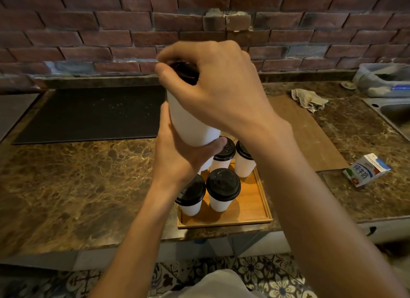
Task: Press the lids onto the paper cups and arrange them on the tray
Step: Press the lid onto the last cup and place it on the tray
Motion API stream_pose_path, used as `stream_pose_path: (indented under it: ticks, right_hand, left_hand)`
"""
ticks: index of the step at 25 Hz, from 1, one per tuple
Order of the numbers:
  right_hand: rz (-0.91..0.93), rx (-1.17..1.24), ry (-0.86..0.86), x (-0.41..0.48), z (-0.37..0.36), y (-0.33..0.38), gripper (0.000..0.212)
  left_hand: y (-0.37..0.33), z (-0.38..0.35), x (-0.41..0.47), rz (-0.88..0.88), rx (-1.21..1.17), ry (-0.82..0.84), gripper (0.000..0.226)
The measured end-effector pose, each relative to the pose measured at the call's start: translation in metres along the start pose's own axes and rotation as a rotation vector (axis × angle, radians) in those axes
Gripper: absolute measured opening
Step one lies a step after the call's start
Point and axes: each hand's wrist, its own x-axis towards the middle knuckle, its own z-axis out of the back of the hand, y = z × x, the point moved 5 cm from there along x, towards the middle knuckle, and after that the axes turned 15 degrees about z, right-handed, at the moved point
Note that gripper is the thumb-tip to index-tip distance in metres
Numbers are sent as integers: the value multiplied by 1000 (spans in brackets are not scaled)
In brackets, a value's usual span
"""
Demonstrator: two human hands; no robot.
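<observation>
Left hand grips cup; right hand clasps lid.

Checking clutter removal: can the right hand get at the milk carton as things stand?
Probably not yet. The right hand grips the black lid on the held cup. The way itself looks free: the milk carton lies alone on the counter, right of the tray.

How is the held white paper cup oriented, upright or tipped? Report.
Tipped: the white paper cup slants, black plastic lid up-left of its base; left hand grips the base, right hand covers the lid.
</observation>
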Motion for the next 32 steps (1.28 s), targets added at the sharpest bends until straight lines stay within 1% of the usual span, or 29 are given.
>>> stream_pose_path:
  ticks: [2,4,5,6,7,9,10,11,13,15,17,19,24,29,32]
  right_hand:
    - [-50,107,-199,-11,11,-9,52]
    - [-191,257,-389,-36,22,-25,61]
    - [-288,335,-420,-52,23,-33,66]
    - [-387,416,-400,-68,19,-39,75]
    - [-468,485,-332,-81,11,-40,85]
    - [-527,546,-156,-98,-12,-34,99]
    - [-518,548,-102,-101,-23,-29,100]
    - [-508,539,-85,-101,-32,-24,98]
    - [-520,524,-122,-100,-41,-21,95]
    - [-537,500,-196,-100,-44,-23,95]
    - [-553,482,-264,-100,-44,-27,94]
    - [-563,463,-291,-98,-43,-29,93]
    - [-543,417,-324,-94,-36,-29,84]
    - [-500,396,-309,-89,-23,-29,83]
    - [-474,421,-299,-85,-17,-30,81]
  left_hand:
    - [0,-2,1,6,-38,-7,94]
    - [-3,-2,1,12,-49,-35,99]
    - [-5,-2,0,9,-48,-51,100]
    - [-7,-2,0,4,-59,-55,101]
    - [-9,-2,0,2,-83,-48,101]
    - [-10,-6,-3,4,-135,-14,98]
    - [-10,-8,-5,15,-152,-7,93]
    - [-9,-11,-7,25,-163,-10,88]
    - [-7,-16,-12,31,-178,-21,80]
    - [-5,-19,-15,35,-197,-24,80]
    - [-2,-21,-14,11,-148,-38,78]
    - [0,-21,-12,-7,-104,-28,76]
    - [-6,-18,-10,-67,-44,2,82]
    - [-11,-18,-4,-28,-39,83,86]
    - [-9,-21,2,19,5,169,74]
